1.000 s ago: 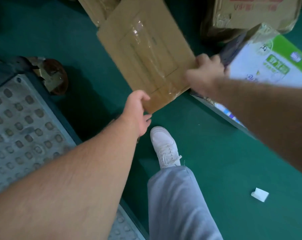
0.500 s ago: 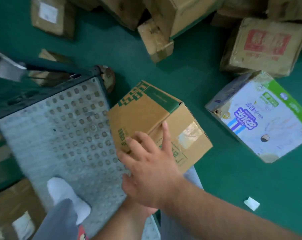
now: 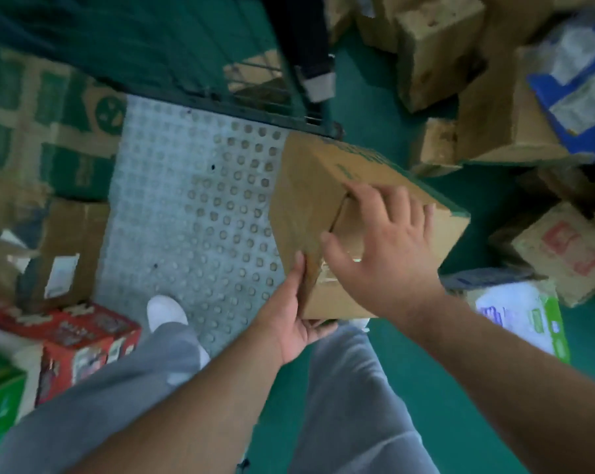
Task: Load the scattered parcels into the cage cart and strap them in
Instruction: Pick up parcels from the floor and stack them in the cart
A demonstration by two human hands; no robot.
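A brown cardboard parcel with green print (image 3: 309,200) hangs tilted over the right edge of the cage cart's perforated grey floor (image 3: 186,213). My left hand (image 3: 289,313) cups its near bottom corner from below. My right hand (image 3: 381,258) lies spread flat on its top face, fingers apart. The cart's dark wire frame (image 3: 289,97) rises at the far side. Inside the cart on the left lie a green-printed carton (image 3: 50,131), a brown box with a white label (image 3: 67,254) and a red box (image 3: 80,340).
Several loose parcels lie on the green floor at the right: a heap of brown boxes (image 3: 436,56), a blue-and-white pack (image 3: 576,80), a box with red print (image 3: 562,251), a white-and-green pack (image 3: 525,316). My foot in a white shoe (image 3: 166,309) stands on the cart floor.
The view swung from the floor toward the cart. The parcel was lifted from the floor and carried left over the cart's edge; my left foot stepped onto the cart floor.
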